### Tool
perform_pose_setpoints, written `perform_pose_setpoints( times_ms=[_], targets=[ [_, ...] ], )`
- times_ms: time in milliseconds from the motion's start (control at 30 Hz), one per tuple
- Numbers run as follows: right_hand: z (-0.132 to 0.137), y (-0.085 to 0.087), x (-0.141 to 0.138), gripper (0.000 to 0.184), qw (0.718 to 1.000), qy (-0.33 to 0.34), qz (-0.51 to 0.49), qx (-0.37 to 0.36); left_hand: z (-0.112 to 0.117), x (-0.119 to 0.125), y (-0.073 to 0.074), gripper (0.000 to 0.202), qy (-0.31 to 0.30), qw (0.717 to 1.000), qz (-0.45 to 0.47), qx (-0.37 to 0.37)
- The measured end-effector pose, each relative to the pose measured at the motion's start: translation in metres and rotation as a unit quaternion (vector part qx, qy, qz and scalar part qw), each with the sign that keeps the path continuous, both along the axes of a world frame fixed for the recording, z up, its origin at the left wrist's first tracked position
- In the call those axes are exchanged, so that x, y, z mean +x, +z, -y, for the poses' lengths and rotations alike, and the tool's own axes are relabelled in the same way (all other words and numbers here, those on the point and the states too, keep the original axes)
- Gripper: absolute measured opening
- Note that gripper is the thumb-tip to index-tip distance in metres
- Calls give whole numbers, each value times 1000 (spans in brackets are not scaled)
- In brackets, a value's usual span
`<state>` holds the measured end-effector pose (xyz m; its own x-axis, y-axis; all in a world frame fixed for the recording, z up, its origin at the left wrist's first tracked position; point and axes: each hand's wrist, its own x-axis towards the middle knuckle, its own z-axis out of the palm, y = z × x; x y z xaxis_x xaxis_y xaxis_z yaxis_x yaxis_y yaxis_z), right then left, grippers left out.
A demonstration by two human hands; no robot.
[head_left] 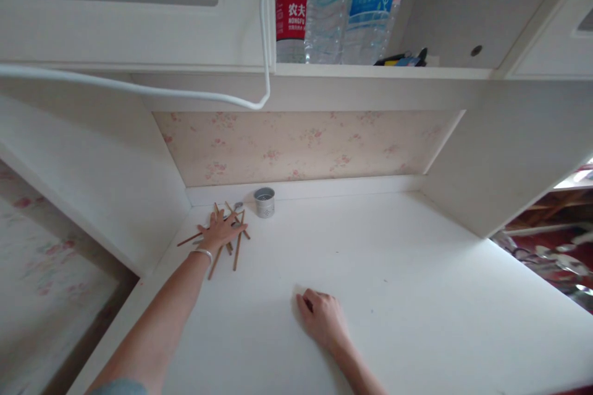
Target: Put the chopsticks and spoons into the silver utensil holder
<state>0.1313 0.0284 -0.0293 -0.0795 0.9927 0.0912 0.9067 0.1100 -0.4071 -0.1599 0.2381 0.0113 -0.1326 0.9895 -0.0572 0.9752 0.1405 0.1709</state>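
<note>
My left hand [221,229] reaches to the far left corner of the white desk [393,271]. Its fingers lie spread flat on a loose pile of wooden chopsticks [238,248]. A thin bracelet circles that wrist. Just right of the pile stands a small perforated metal holder [264,202], upright, with nothing showing above its rim. A metal spoon [238,205] pokes out behind the chopsticks. My right hand [322,318] rests on the desk near the middle front, fingers curled under, with nothing visible in it.
A shelf above holds several plastic water bottles [333,6] and small dark items [403,60]. A white cable [265,43] hangs from the shelf and runs left. Floral wallpaper [301,148] backs the alcove. White side panels box it in left and right.
</note>
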Motion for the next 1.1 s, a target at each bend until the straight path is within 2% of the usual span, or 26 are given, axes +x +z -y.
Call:
perform_pose_setpoints(
  times_ms=[233,467,667,833,1000,1100],
  targets=[
    [-3,1,-2,35,1000,-10,0,4,-26,-11,-4,76,-56,998,3,-38],
    [-3,1,-1,36,1000,-8,10,0,-17,4,-6,63,-78,997,-14,-4],
    [-2,1,-1,36,1000,-6,15,1,17,20,-12,50,-88,996,-24,21],
    [0,1,0,36,1000,-7,22,-6,62,21,-12,44,-97,993,-36,48],
    [2,3,0,37,1000,9,14,-8,111,25,-19,39,-141,985,-40,94],
    [3,4,1,36,1000,16,9,-9,127,28,-23,37,-151,980,-40,122]
  ],
)
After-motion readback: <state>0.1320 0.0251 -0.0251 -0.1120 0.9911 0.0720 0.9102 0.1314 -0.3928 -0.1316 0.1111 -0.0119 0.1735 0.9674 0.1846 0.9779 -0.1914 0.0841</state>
